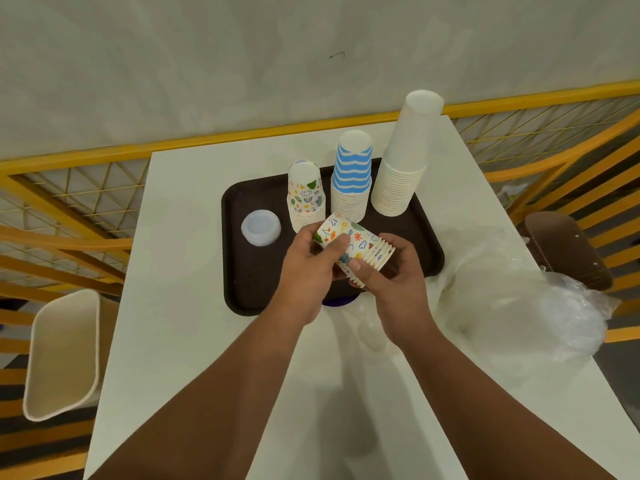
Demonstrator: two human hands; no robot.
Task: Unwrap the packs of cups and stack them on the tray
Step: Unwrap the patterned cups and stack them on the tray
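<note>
A dark brown tray (pixel 242 289) lies on the white table. On it stand three upside-down stacks: patterned cups (pixel 305 195), blue-striped cups (pixel 351 174) and tall plain white cups (pixel 401 161). Over the tray's front half I hold a short stack of patterned cups (pixel 360 242) tilted on its side, rims pointing right. My left hand (pixel 308 268) grips its base end. My right hand (pixel 394 271) grips the rim end from below.
A small translucent lid (pixel 260 226) lies on the tray's left part. Crumpled clear plastic wrap (pixel 519 306) covers the table's right side. A cream bin (pixel 64 355) stands left of the table, a brown chair seat (pixel 568 247) to the right. Yellow railings surround it.
</note>
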